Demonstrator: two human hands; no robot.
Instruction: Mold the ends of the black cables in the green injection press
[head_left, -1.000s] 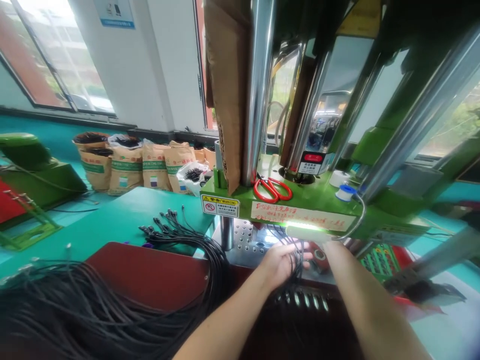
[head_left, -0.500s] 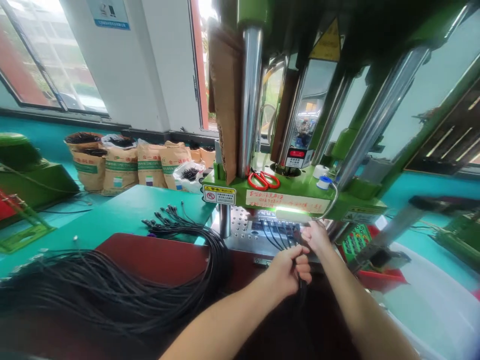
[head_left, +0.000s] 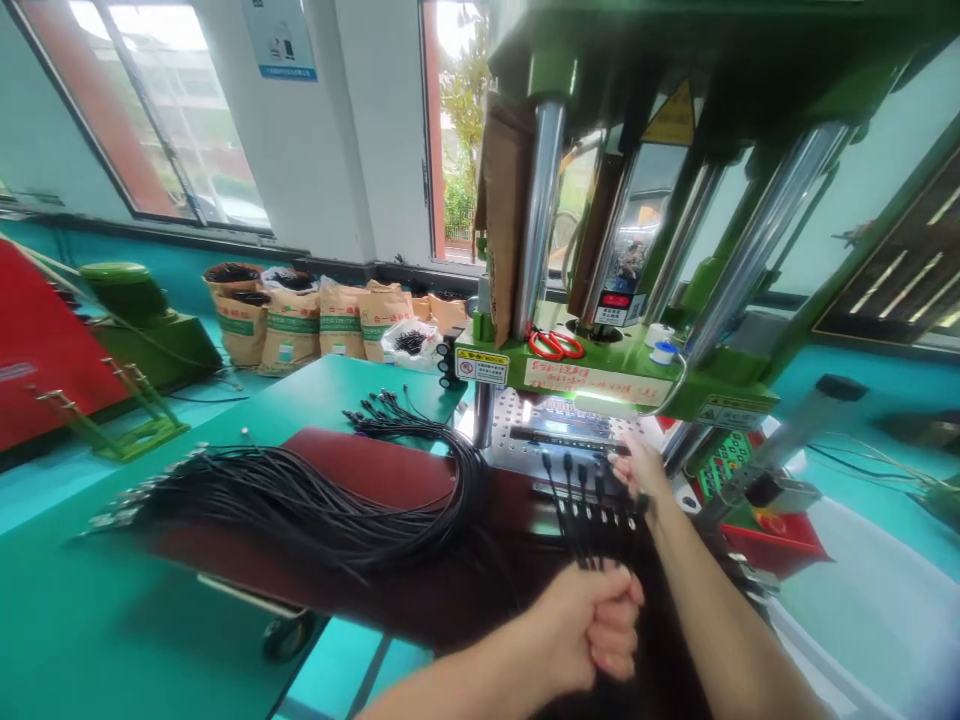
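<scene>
My left hand (head_left: 596,620) is closed in a fist around a bunch of black cables (head_left: 581,515) whose moulded plug ends fan out above it. My right hand (head_left: 641,470) reaches forward beside those plug ends, at the front of the metal mould plate (head_left: 502,425) under the green press machine (head_left: 622,380). Whether the right fingers grip a cable is hidden. A large sheaf of black cables (head_left: 300,495) lies across the dark red mat (head_left: 375,470) to the left.
Red-handled scissors (head_left: 555,345) and tape rolls (head_left: 664,350) lie on the press's green ledge. Brown paper sacks (head_left: 300,325) stand by the wall. A red bin (head_left: 780,535) sits at the right, a white tub (head_left: 877,610) beside it. The teal table (head_left: 112,610) extends left.
My left hand has pulled back toward me with the bunch of cables, drawing the plug ends out of the mould. The view has drawn back and tilted; my right hand stays near the plate.
</scene>
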